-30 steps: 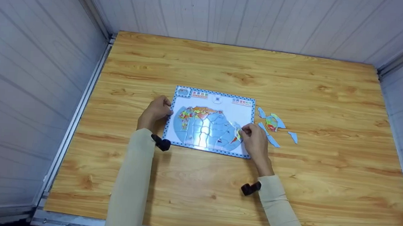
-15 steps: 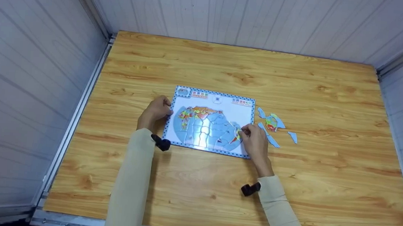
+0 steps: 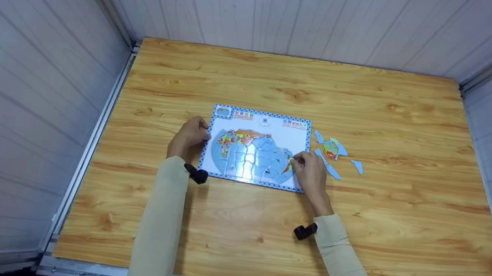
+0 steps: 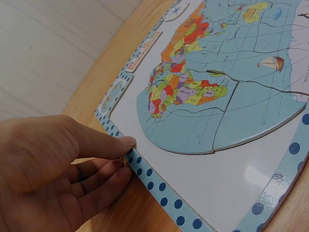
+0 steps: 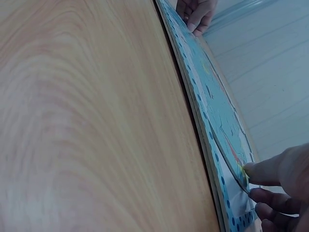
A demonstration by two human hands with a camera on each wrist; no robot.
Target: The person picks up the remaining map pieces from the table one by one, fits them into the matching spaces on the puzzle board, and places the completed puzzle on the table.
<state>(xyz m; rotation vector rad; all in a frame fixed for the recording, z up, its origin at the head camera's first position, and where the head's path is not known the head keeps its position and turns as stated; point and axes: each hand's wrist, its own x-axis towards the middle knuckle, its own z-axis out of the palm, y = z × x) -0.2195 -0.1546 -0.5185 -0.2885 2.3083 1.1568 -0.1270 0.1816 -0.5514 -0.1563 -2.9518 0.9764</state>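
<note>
A world map puzzle board [image 3: 264, 126] with a dotted blue border lies on the wooden table, its lower map area filled with fitted pieces. At its left edge, my left hand [image 3: 191, 133] grips the border; the left wrist view has the thumb on top and the other fingers by the side of the board [image 4: 164, 193]. Over the map's right end, my right hand [image 3: 312, 171] pinches a blue puzzle piece with yellow and red land [image 3: 288, 167] between thumb and forefinger. In the right wrist view, that hand [image 5: 280, 188] holds the piece's edge low against the board.
Several loose puzzle pieces [image 3: 331, 149] lie just right of the board, some overlapping. One small blue piece [image 3: 357, 167] is farther right. Pale panel walls [image 3: 281, 18] stand behind and at both sides of the wooden table [image 3: 396, 237].
The piece under my right hand has shifted slightly, and a pale glare or gap near its upper edge now looks blue. My left hand stays put on the board's edge.
</note>
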